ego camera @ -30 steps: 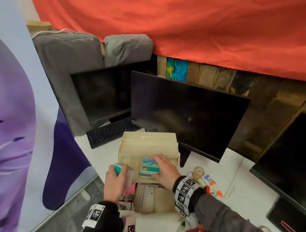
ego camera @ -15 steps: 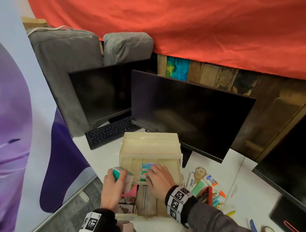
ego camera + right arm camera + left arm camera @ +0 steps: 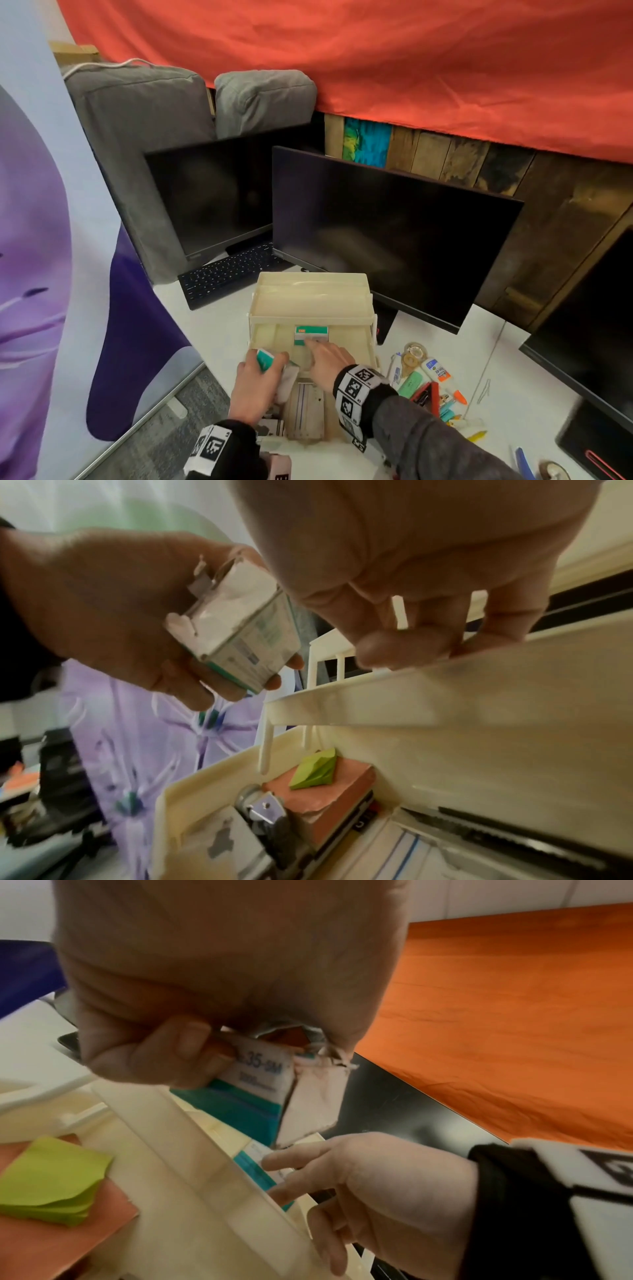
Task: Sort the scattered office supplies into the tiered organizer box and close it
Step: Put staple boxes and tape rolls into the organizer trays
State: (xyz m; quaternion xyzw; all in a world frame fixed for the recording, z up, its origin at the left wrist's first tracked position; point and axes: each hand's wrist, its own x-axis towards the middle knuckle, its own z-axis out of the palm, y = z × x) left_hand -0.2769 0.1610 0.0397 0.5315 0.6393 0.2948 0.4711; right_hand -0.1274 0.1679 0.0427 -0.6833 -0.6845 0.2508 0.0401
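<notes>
Over tray (image 3: pixel 371 346), left hand (image 3: pixel 255 387) grips box (image 3: pixel 266 359).

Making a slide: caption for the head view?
Right hand sets a staple box in the organizer's middle tier; left hand holds another box.

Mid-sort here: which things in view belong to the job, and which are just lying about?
Job:
organizer box
staple box in tray
staple box in left hand
sticky notes
glue bottle
tape roll

Lying about:
monitors
keyboard
cushions
red cloth
</notes>
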